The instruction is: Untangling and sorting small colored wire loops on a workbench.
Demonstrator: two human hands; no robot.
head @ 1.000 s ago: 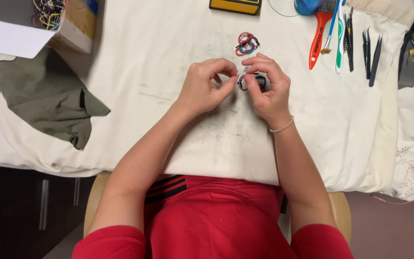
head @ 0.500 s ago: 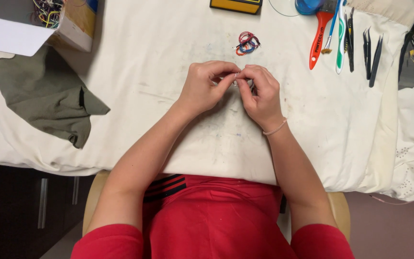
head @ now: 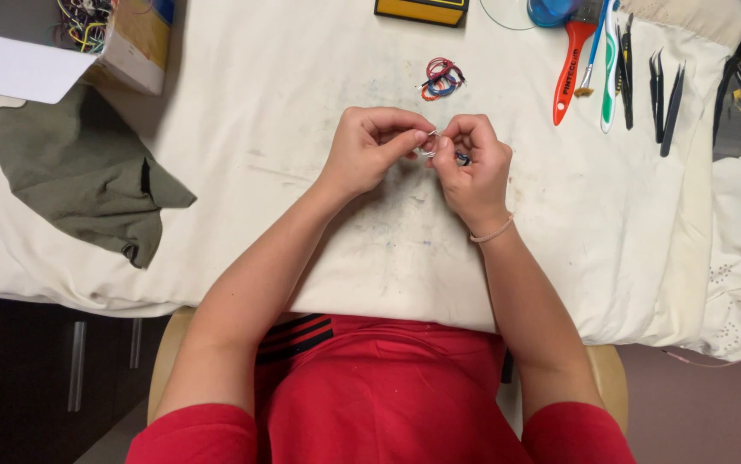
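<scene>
From the head camera we see our left hand [head: 368,146] and right hand [head: 472,163] meeting fingertip to fingertip, both pinched on a small wire piece [head: 429,148] mid-cloth. White cloth [head: 301,103] lies open around; coiled wires [head: 442,78] sit just beyond, tweezers [head: 664,94] well right.

You have one view only, from the camera on your head, looking almost straight down at close range. Your red-clad lap fills the near edge, the cloth-covered counter [head: 241,215] spreads beyond, and its far edge is cut off at the top.
</scene>
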